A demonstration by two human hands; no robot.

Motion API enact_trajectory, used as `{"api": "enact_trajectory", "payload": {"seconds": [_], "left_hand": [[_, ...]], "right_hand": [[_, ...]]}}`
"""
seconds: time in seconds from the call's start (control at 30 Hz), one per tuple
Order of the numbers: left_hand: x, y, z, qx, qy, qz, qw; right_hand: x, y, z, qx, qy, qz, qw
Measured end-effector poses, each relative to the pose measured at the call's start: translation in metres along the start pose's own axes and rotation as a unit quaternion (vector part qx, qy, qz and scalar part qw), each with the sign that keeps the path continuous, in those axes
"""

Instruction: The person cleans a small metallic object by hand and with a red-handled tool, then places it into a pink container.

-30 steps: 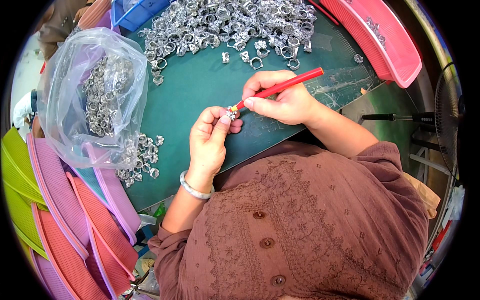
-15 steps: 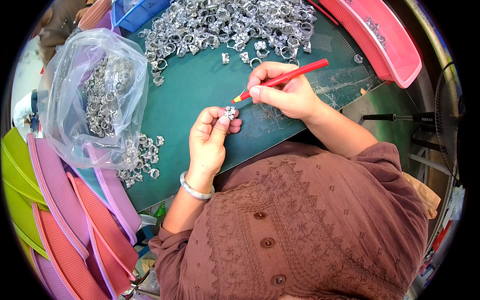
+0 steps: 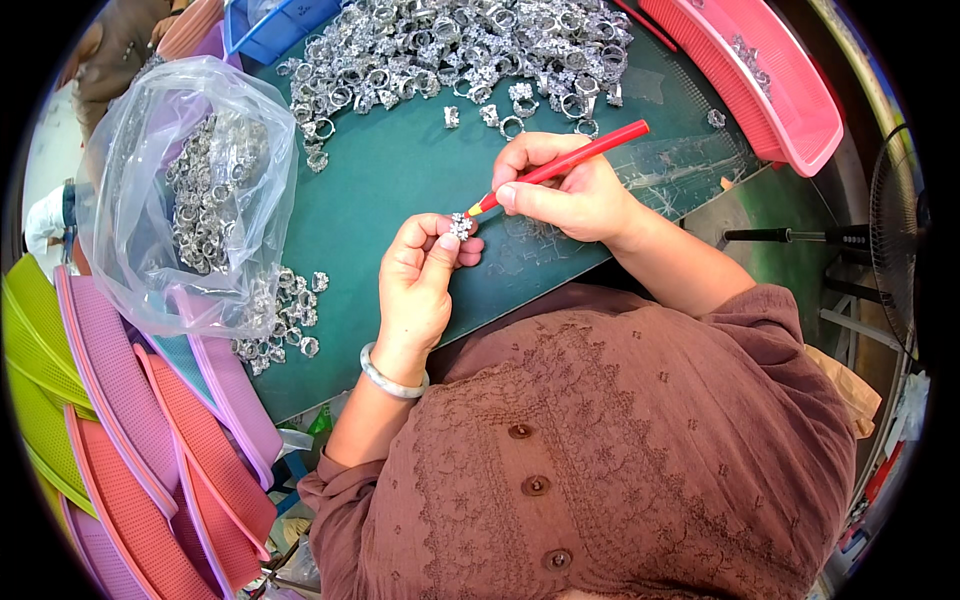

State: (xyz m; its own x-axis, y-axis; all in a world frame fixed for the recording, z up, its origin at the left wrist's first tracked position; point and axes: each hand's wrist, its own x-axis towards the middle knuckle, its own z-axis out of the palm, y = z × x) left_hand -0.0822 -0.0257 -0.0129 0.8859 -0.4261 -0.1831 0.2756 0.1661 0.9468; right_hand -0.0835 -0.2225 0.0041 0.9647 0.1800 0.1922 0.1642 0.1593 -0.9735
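Between the thumb and fingers of my left hand point(image 3: 420, 262) is a silver ring point(image 3: 460, 229) with a cluster of sparkling stones facing up. My right hand point(image 3: 568, 188) grips a red pencil point(image 3: 585, 152) slantwise, its tip meeting the upper edge of the stone cluster. A large heap of similar rings point(image 3: 460, 50) spreads over the far side of the green tabletop point(image 3: 390, 180). Several loose rings lie along the near edge of the heap, beyond my right hand. The band of the held ring is hidden by my fingers.
A clear plastic bag point(image 3: 150, 250) of rings stands at the left, with a small ring pile point(image 3: 292, 315) beside it. Stacked coloured baskets point(image 3: 120, 400) fill the lower left. A pink basket point(image 3: 800, 135) sits far right, near a black fan point(image 3: 893, 240). A blue bin point(image 3: 250, 38) is far left.
The red pencil in my right hand has come down and slightly left, so its tip now meets the ring. My left hand has stayed in place with the ring.
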Motion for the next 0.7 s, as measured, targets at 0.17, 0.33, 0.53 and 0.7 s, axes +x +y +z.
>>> {"api": "enact_trajectory", "payload": {"seconds": [0.17,0.33,0.53,0.7], "left_hand": [[-0.0003,-0.0006,0.0009,-0.004,0.004,0.002,1.0],[-0.0002,-0.0011,0.0001,0.003,0.002,0.003,1.0],[-0.0005,-0.0002,0.0016,0.0,0.008,0.001,1.0],[0.0002,-0.0022,-0.0005,0.009,0.001,0.009,1.0]], "right_hand": [[0.0002,0.001,0.0,-0.03,-0.006,-0.012,0.999],[0.0004,0.0032,0.0018,-0.037,-0.021,-0.019,0.999],[0.0001,0.0007,0.0022,-0.064,-0.033,-0.013,0.997],[-0.0002,0.0036,0.0018,-0.031,-0.008,-0.021,0.999]]}}
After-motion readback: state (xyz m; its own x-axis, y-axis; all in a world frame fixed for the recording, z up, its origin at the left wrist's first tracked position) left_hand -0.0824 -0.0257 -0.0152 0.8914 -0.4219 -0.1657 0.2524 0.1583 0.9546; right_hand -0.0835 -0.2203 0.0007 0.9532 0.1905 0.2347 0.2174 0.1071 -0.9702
